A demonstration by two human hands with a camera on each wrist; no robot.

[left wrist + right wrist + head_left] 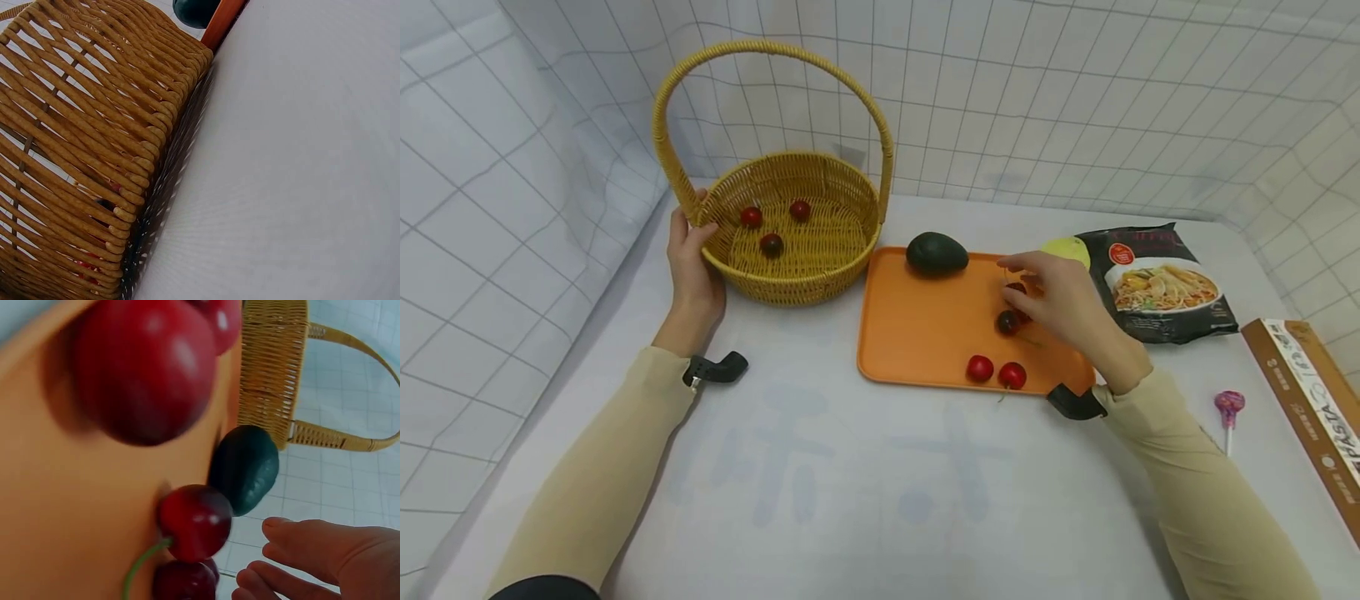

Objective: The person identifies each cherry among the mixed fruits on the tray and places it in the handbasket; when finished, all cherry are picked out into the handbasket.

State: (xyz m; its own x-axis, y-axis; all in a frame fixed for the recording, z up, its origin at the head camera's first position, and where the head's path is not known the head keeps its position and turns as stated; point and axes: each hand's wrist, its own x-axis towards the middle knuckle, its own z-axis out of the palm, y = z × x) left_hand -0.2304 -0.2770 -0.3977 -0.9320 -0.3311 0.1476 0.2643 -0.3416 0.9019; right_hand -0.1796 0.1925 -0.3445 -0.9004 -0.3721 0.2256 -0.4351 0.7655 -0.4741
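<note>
My left hand point(694, 262) grips the side of a yellow wicker basket point(790, 287), its thumb over the rim. Three dark red cherries point(771, 244) lie in the basket, whose weave point(81, 125) fills much of the left wrist view. Over the right part of an orange tray point(925, 325), my right hand point(1060, 300) reaches down with thumb and fingers apart, close to a cluster of cherries point(1007, 322) it partly hides. In the right wrist view its fingers point(300, 540) stand beside a stemmed cherry point(195, 523). Two brighter cherries point(980, 368) lie at the tray's front edge.
A dark green avocado point(936, 254) sits at the tray's back edge. Right of the tray lie a yellow-green item point(1067, 248), partly hidden, a black noodle packet point(1161, 283), a lollipop point(1229, 404) and a long pasta box point(1311, 400). The basket's tall handle point(767, 47) arches up.
</note>
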